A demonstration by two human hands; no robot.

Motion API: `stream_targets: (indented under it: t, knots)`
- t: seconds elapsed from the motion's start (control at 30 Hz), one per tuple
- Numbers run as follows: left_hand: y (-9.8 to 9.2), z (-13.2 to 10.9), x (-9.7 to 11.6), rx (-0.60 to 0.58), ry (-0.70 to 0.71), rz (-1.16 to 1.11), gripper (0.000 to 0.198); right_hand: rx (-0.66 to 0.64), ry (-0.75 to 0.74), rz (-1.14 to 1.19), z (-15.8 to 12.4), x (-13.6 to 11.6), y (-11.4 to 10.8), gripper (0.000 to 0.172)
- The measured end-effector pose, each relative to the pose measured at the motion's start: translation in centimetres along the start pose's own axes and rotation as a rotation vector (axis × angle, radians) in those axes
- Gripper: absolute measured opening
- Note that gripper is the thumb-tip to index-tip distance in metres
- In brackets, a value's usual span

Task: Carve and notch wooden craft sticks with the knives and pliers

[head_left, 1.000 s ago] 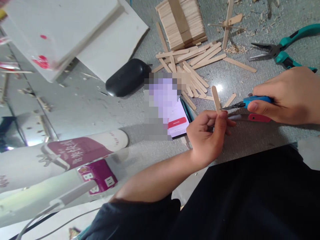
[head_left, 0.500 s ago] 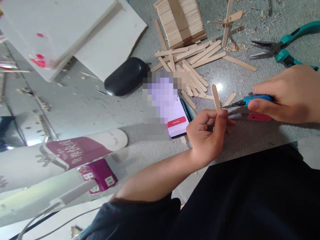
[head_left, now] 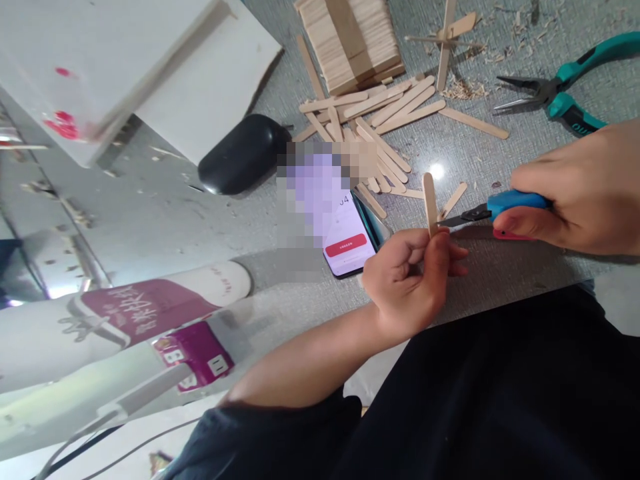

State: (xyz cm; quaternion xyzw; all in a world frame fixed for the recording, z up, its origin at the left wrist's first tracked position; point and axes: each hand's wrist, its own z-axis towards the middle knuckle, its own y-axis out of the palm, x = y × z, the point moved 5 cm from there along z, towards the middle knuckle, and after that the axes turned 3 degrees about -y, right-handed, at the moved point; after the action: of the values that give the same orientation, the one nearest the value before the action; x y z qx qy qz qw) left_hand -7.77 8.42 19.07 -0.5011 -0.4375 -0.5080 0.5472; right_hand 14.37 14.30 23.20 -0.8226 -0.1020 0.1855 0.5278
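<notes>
Pinched between the thumb and fingers of my left hand [head_left: 413, 277] is a wooden stick [head_left: 430, 200], its rounded end pointing up. My right hand [head_left: 583, 193] is closed around blue-handled pliers [head_left: 515, 202], whose dark jaws touch or nearly touch the stick just above my left thumb. Under the pliers lies a red-handled tool [head_left: 513, 235], partly hidden by my right hand. Loose wooden sticks [head_left: 400, 110] are heaped beyond my left hand, and a short piece [head_left: 453, 201] rests behind the jaws.
A lit phone [head_left: 349, 247] lies left of my left hand, near a black case [head_left: 245, 155]. Farther back are a stick bundle [head_left: 350, 43], crossed sticks [head_left: 444, 41] with shavings, and green-handled pliers [head_left: 580, 117]. A purple power adapter [head_left: 203, 357] stands at the lower left.
The view has shifted slightly, moving the table items a little to the left. Both hands keep their holds, and the stick now stands more upright.
</notes>
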Motion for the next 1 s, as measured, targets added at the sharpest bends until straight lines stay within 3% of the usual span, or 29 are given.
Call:
stream_targets:
  t: [0.17,0.23,0.33,0.43,0.57,0.87,1.0]
  knots:
    - [-0.9,-0.3,0.6,0.032,0.070,0.052,0.016,-0.053,0.178,-0.243,0.9,1.4,-0.7,0.083]
    - [-1.1,-0.2,0.3,0.062,0.085,0.042,0.018,0.014,0.196,-0.259,1.5,1.9,-1.2,0.082]
    - [-0.7,0.3,-0.8,0.037,0.048,-0.029,0.022,0.203,0.124,0.004,1.8,1.8,-2.1,0.087]
    - [-0.1,0.5,-1.6,-0.056,0.017,-0.073,0.016,0.252,0.070,0.285,1.5,1.5,-1.9,0.083]
    - [0.0,0.1,-1.9,-0.162,-0.025,-0.038,0.019,0.260,0.050,0.514,1.6,1.7,-0.8,0.040]
    - [0.5,0.7,-1.5,-0.333,-0.076,0.067,0.026,0.171,0.059,0.815,2.1,0.3,-0.3,0.032]
    - [0.6,0.6,-2.0,-0.318,-0.072,0.059,0.027,0.136,0.043,0.822,2.3,0.3,0.3,0.025]
